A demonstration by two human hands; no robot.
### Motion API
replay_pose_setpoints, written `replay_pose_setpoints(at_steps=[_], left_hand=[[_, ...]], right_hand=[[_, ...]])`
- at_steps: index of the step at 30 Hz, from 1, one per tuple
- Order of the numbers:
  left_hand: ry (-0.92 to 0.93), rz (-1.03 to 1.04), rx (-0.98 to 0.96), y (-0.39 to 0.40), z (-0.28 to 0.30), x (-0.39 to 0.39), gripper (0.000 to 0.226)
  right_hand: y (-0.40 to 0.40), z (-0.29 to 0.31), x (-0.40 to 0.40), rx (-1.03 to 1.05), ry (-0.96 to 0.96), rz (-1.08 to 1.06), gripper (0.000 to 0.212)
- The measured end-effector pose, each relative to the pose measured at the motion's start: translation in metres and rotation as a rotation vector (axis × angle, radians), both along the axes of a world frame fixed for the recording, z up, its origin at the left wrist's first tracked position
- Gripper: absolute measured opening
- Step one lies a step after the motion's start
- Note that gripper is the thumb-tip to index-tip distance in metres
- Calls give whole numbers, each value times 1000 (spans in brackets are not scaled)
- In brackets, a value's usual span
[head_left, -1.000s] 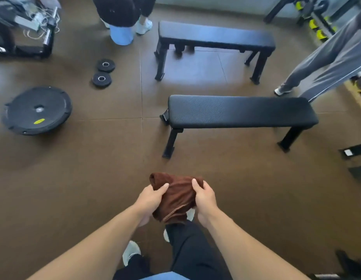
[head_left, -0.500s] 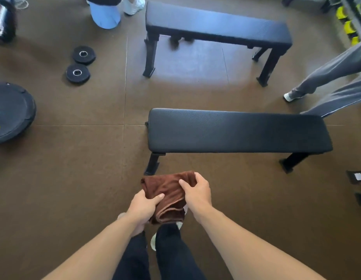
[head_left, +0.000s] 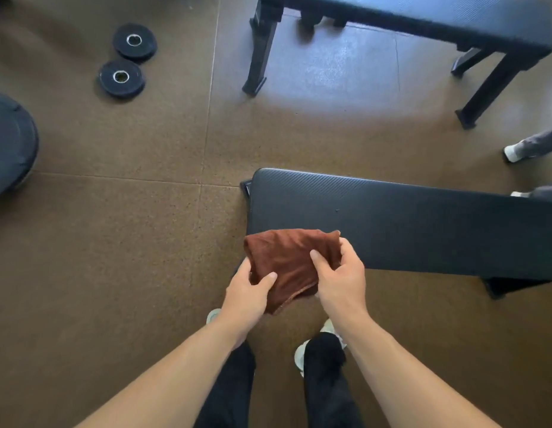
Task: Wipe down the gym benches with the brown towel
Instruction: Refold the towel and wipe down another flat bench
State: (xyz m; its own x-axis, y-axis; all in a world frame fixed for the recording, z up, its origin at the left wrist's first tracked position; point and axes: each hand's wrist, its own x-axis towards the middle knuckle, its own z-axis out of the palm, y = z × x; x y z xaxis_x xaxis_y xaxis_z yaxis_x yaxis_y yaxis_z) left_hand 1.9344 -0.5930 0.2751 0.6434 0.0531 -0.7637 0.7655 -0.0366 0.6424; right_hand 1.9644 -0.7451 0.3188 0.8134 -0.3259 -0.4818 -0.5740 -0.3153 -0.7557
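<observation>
Head view, looking down at a person's two forearms and a gym floor. The brown towel (head_left: 287, 264) is bunched between both hands at the near left end of the closer bench (head_left: 407, 223), its far edge overlapping the pad's near corner in this view; whether cloth and pad touch cannot be told. The left hand (head_left: 248, 293) grips the towel's lower left fold, thumb on top and fingers underneath. The right hand (head_left: 341, 278) pinches the right side, thumb pressed into the cloth and fingers curled behind it. This two-handed hold likely gathers the cloth into a wad for wiping, and starting at one end would allow a pass along the surface's length. The surface is a long black padded top with a fine woven texture, on dark metal legs. A second bench (head_left: 423, 20) of the same kind stands farther off, roughly parallel. The floor (head_left: 114, 242) is brown speckled rubber tile with visible seams. Two small weight plates (head_left: 128, 58) lie at upper left, with a large dark disc (head_left: 9, 143) at the left edge. Another person's shoe (head_left: 514, 152) shows at right. Wiping appears not yet begun.
</observation>
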Motion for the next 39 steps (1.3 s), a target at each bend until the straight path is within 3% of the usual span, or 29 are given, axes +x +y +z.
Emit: replay_pose_setpoints(at_steps=[5, 8, 9, 13, 16, 21, 24, 28, 33, 36, 39], left_hand=[[49, -50, -29, 5, -64, 29, 85], [60, -104, 200, 15, -103, 25, 82], [45, -96, 262, 19, -113, 21, 78], [6, -142, 408, 25, -146, 14, 66], [-85, -182, 479, 21, -155, 30, 60], [-130, -76, 551, -1, -148, 87, 54], [-18, 12, 568, -11, -148, 114, 58], [-41, -210, 641, -24, -146, 128, 81], [-88, -600, 768, -50, -150, 156, 134], [12, -687, 798, -67, -157, 160, 160], [68, -727, 799, -72, -164, 159, 170]], right_hand=[[-12, -66, 35, -122, -120, 45, 11], [-24, -125, 40, -495, -27, 78, 70], [-25, -142, 39, -575, -16, 131, 79], [-8, -212, 40, -758, -72, 638, 67], [0, -239, 52, -832, -65, 750, 69], [7, -240, 144, -786, -384, 1195, 71], [31, -244, 203, -803, -378, 1186, 69], [24, -245, 228, -776, -337, 1155, 65], [-64, -246, 232, -789, -212, 923, 63], [-132, -242, 226, -791, -133, 765, 63], [-166, -236, 217, -741, -83, 618, 60]])
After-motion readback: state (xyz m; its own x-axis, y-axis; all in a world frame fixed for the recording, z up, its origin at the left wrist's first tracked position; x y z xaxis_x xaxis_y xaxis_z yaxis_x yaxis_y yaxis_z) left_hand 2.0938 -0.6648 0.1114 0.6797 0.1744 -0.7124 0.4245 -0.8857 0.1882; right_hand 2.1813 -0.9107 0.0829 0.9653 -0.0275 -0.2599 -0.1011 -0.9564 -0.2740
